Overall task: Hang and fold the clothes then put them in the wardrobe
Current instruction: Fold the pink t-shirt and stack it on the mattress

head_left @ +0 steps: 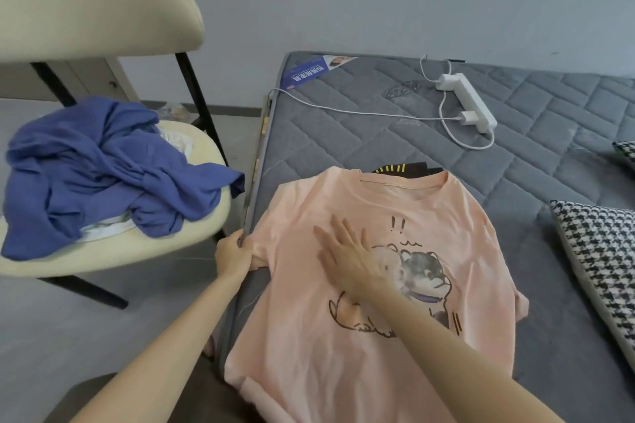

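Pale grey wall is backing the scene. Far left of the grip, a cream padded chair (103,27) on thin black legs is carrying a crumpled blue garment (103,165), which is lying over some white cloth (103,228). At the left edge of the grey quilted mattress (343,134), the left hand (235,254) is curling its fingers round the sleeve of a peach T-shirt (309,336), pinching the soft fabric. The shirt is lying face up and spread flat on the mattress, its long axis running from the hem near the person to the ribbed collar pointing toward the wall. Just right of the grip, the right hand (347,251) is pressing flat on the chest, fingers straight, holding nothing, touching the cartoon dog print. Beyond the collar a dark garment (405,170) is peeking out. Farther right, a white power strip (467,101) with its cable is resting on the quilting, and a houndstooth cushion (604,257) is lying at the far right.
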